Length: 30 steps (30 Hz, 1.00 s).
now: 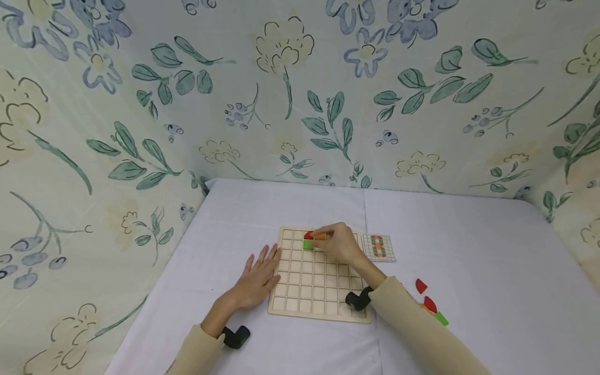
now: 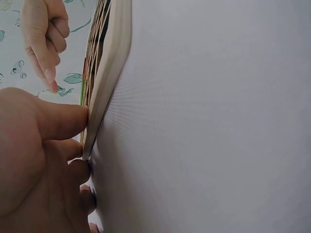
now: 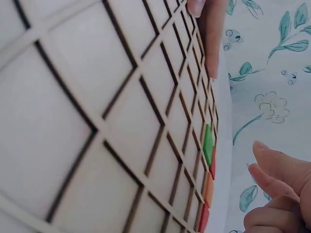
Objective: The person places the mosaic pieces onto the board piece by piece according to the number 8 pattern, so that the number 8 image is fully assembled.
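Note:
A wooden grid board [image 1: 319, 291] lies on the white-covered table. My left hand [image 1: 266, 266] lies flat beside its left edge, fingers straight, fingertips [image 2: 73, 119] against the board's rim [image 2: 114, 58]. My right hand [image 1: 325, 238] hovers over the board's far row, its fingers loosely curled with the tips by an orange piece [image 1: 321, 236]. A red piece [image 1: 308, 235] and a green piece [image 1: 308, 244] sit in cells just left of it. The right wrist view shows green [image 3: 208, 141], red [image 3: 213, 164] and orange [image 3: 208, 189] pieces set in cells, and my right fingers [image 3: 279, 172] hold nothing.
A small pattern card [image 1: 378, 247] lies right of the board. Loose red pieces [image 1: 420, 285] [image 1: 429, 303] and a green one [image 1: 441, 318] lie by my right forearm. Floral cloth walls [image 1: 290, 94] close in the table at the back and on both sides.

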{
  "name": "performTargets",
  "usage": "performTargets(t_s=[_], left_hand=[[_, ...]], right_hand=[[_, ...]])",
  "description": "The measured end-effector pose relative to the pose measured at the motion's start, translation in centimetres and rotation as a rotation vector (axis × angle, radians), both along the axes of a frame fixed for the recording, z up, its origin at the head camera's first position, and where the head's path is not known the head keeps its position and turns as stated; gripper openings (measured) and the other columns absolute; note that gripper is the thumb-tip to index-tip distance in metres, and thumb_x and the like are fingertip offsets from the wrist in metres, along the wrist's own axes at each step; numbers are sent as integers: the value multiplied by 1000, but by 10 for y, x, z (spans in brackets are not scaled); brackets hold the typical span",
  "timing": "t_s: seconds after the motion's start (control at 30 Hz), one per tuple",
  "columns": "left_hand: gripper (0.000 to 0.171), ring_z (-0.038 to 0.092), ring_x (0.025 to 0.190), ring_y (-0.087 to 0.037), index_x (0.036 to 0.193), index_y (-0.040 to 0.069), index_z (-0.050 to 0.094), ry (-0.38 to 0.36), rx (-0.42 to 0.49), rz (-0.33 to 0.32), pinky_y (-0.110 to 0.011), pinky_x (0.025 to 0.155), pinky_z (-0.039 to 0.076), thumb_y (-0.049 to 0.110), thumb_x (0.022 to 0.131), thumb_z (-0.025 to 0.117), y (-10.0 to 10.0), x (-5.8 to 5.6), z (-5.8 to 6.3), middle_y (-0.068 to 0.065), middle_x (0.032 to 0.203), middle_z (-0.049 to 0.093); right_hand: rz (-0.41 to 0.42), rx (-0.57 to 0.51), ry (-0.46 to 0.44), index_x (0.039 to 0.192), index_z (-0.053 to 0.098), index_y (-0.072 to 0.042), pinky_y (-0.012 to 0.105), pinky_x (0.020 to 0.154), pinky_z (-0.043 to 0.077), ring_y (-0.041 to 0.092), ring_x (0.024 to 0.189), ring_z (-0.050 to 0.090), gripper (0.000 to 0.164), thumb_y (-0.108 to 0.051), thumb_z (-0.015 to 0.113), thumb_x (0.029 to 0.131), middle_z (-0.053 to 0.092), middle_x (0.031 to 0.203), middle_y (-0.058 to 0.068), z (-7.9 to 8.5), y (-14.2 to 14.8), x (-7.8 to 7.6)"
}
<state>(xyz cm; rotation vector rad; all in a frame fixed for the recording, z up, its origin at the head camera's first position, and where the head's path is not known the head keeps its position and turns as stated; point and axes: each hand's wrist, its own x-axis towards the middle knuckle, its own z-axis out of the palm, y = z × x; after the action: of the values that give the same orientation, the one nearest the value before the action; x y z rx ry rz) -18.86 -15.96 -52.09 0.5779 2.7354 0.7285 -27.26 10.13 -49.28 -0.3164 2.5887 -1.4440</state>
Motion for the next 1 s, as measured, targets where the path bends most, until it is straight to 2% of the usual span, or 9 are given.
performTargets(t_s=[0.13,0.37,0.43,0.5,0.57,0.67,0.8,1.0], left_hand=[[65,-2,163,-38,166,4,11,0,16,1,-65,128,-3,24,112,42,0,0,0,-14,175,4],[65,-1,163,-39,166,3,12,0,25,4,-66,128,-3,24,112,41,0,0,-1,-15,175,5],[65,-2,163,-38,166,4,11,-1,9,9,-65,128,-3,25,112,41,0,0,-1,-13,175,4],[66,-3,163,-36,166,5,10,-3,-5,11,-64,129,-3,26,112,41,0,0,-1,-12,176,3],[66,-4,163,-35,166,6,9,-3,-17,12,-63,129,-3,27,112,41,1,-1,-1,-11,176,2],[66,-3,163,-35,166,6,9,-3,-17,14,-63,129,-3,27,112,41,1,-1,-1,-10,176,3],[66,-3,163,-35,166,5,11,-1,1,17,-64,129,-3,25,112,42,2,0,-2,-11,176,4],[65,-3,163,-36,166,5,11,-6,-1,16,-64,129,-3,26,112,41,2,1,-1,-11,176,4]], right_hand=[[-18,-22,-10,113,80,-5,23,48,27,11,49,28,28,-20,83,89,37,53,-4,13,14,1],[-94,13,-33,117,79,-6,23,46,22,12,50,27,32,-24,81,91,34,56,-4,38,57,10],[-109,43,-35,119,78,-6,23,46,25,12,50,29,34,-26,80,92,34,58,-4,41,71,15],[-123,65,-42,120,77,-6,22,45,35,12,50,34,34,-27,79,93,35,60,-3,43,84,20],[-141,83,-52,120,77,-6,23,46,40,13,53,39,35,-29,79,93,38,61,-3,44,95,27],[-167,125,-57,121,77,-6,23,50,40,16,60,45,36,-30,78,94,42,62,0,43,108,38],[-190,191,-43,123,76,-6,25,48,27,17,60,39,37,-29,77,94,39,62,0,37,123,51],[-230,253,-78,125,75,-5,23,44,30,15,52,36,40,-29,79,93,39,62,1,23,142,74]])
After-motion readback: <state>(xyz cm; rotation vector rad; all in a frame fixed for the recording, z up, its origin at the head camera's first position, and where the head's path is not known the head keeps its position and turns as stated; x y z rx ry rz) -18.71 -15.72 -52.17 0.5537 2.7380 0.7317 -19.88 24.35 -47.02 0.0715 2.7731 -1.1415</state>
